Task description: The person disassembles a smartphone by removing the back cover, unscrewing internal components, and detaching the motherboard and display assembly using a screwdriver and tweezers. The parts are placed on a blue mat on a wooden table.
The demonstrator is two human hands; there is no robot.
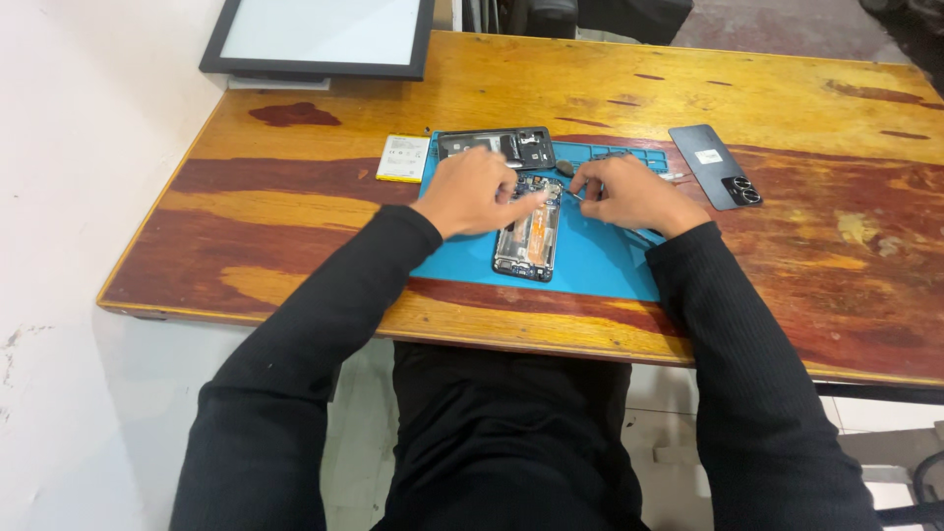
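An opened phone (529, 241) lies face down on a blue work mat (590, 261), its inner boards and an orange strip exposed. My left hand (475, 192) rests on the phone's upper left part, fingers pressing down on it. My right hand (629, 192) is at the phone's top right corner and grips a thin metal tool (573, 195), which looks like tweezers, its tip touching the phone's top edge. Both arms wear black sleeves.
A dark inner frame piece (497, 146) lies at the mat's far edge, a white and yellow battery (403, 157) to its left. A dark back cover (715, 164) lies to the right on the wooden table (295, 256). A black-framed panel (320, 34) sits far left.
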